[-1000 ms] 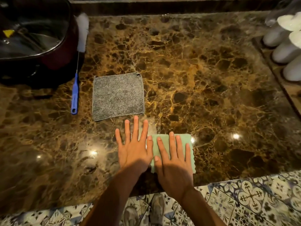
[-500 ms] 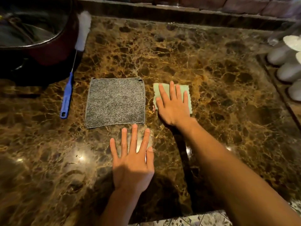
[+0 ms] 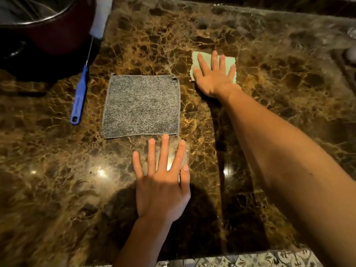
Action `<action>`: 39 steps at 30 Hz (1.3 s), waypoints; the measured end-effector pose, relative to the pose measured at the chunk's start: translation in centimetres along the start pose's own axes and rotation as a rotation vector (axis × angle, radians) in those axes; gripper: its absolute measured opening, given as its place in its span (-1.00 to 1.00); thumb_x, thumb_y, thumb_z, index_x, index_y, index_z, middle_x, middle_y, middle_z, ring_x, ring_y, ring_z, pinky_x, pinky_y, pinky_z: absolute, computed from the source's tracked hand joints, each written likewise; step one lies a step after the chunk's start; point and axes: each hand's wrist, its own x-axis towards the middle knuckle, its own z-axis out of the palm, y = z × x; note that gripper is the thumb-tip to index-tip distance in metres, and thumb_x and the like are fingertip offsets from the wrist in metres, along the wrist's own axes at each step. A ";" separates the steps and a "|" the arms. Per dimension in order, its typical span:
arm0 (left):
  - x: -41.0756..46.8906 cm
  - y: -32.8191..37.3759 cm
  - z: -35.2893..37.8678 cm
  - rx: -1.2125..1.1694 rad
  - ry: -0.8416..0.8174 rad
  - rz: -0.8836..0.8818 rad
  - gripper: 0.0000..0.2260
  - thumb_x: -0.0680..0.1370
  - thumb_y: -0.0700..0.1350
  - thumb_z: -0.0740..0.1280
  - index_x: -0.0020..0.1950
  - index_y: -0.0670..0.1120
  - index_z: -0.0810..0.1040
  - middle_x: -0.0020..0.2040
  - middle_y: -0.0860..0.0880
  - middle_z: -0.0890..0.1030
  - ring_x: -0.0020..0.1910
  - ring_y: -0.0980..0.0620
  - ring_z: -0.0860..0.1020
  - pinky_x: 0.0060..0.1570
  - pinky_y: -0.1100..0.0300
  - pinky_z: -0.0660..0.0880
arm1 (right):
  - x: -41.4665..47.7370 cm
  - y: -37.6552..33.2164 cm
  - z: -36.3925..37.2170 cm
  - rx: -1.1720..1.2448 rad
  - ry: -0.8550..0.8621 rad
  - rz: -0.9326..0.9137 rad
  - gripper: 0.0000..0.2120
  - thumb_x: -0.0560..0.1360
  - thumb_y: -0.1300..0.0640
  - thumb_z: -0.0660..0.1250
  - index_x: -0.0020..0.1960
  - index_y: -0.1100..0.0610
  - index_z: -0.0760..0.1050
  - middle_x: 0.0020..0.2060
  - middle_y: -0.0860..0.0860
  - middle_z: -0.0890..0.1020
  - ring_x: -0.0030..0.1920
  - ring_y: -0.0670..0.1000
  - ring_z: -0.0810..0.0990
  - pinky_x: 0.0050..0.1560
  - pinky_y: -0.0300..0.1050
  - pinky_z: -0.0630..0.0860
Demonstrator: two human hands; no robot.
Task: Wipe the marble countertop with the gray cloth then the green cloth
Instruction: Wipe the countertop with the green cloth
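Observation:
The brown marble countertop [image 3: 269, 78] fills the view. A gray cloth [image 3: 141, 106] lies flat and square on it, left of centre, with nothing on it. A small green cloth [image 3: 230, 61] lies farther back to the right, mostly covered by my right hand [image 3: 212, 76], which presses flat on it with fingers spread. My left hand [image 3: 161, 182] rests palm down on bare marble just in front of the gray cloth, its fingertips close to the cloth's near edge.
A dark red pot [image 3: 44, 29] stands at the back left. Beside it lies a bottle brush with a blue handle [image 3: 79, 97] and white head [image 3: 101, 18]. White objects [image 3: 351, 54] sit blurred at the right edge. Patterned floor tiles [image 3: 240, 260] show below the counter's front edge.
My right hand has slid the green cloth away from the near edge to the back right of the gray cloth. My left hand has stayed flat on the marble.

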 end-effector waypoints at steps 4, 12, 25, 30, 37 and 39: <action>0.1 0.0 -0.1 0.020 -0.002 -0.001 -0.46 0.67 0.11 0.05 0.65 0.18 0.03 0.68 -0.04 0.01 0.65 -0.17 -0.02 0.51 -0.39 -0.04 | -5.1 0.8 1.7 0.005 0.038 -0.020 -0.41 0.63 -0.29 -0.22 0.65 -0.22 -0.12 0.67 0.05 -0.20 0.63 0.20 -0.28 0.49 0.44 -0.36; 0.1 -0.1 -0.1 0.035 -0.072 -0.020 -0.49 0.69 0.19 -0.18 0.65 0.20 -0.15 0.68 -0.01 -0.12 0.65 -0.14 -0.16 0.52 -0.35 -0.17 | -25.2 2.1 6.7 0.040 0.114 -0.045 -0.40 0.64 -0.28 -0.23 0.66 -0.19 0.01 0.67 0.08 -0.07 0.65 0.18 -0.12 0.56 0.41 -0.17; 4.1 3.2 -3.3 -0.052 -0.105 0.135 -0.49 0.69 0.18 -0.15 0.65 0.11 -0.04 0.68 -0.03 -0.11 0.65 -0.08 -0.17 0.56 -0.19 -0.27 | -37.4 2.4 8.9 -0.019 0.025 0.049 -0.43 0.67 -0.29 -0.25 0.65 -0.20 -0.11 0.66 0.07 -0.11 0.63 0.22 -0.17 0.52 0.32 -0.17; 12.3 6.0 -2.8 0.025 -0.183 0.209 -0.47 0.70 0.16 -0.12 0.67 0.08 -0.01 0.69 -0.07 -0.06 0.65 -0.15 -0.12 0.57 -0.23 -0.19 | -37.2 2.4 8.4 -0.013 0.063 0.032 -0.44 0.62 -0.22 0.04 0.59 -0.12 0.29 0.59 0.15 0.27 0.55 0.28 0.29 0.42 0.40 0.17; 19.0 5.7 -0.5 0.111 -0.254 0.203 -0.47 0.68 0.21 -0.19 0.66 0.16 -0.09 0.69 -0.07 -0.10 0.64 -0.18 -0.16 0.56 -0.25 -0.19 | -36.3 2.8 9.5 -0.075 0.119 0.048 -0.39 0.47 -0.26 0.19 0.49 -0.14 0.46 0.47 0.16 0.48 0.44 0.29 0.46 0.35 0.43 0.33; 19.5 5.6 -0.1 0.091 -0.263 0.195 -0.47 0.67 0.23 -0.21 0.65 0.17 -0.13 0.69 -0.07 -0.12 0.64 -0.17 -0.16 0.57 -0.24 -0.19 | -36.0 2.9 9.8 -0.092 0.157 0.059 -0.44 0.56 -0.27 0.04 0.49 -0.15 0.41 0.44 0.15 0.51 0.44 0.26 0.40 0.34 0.40 0.30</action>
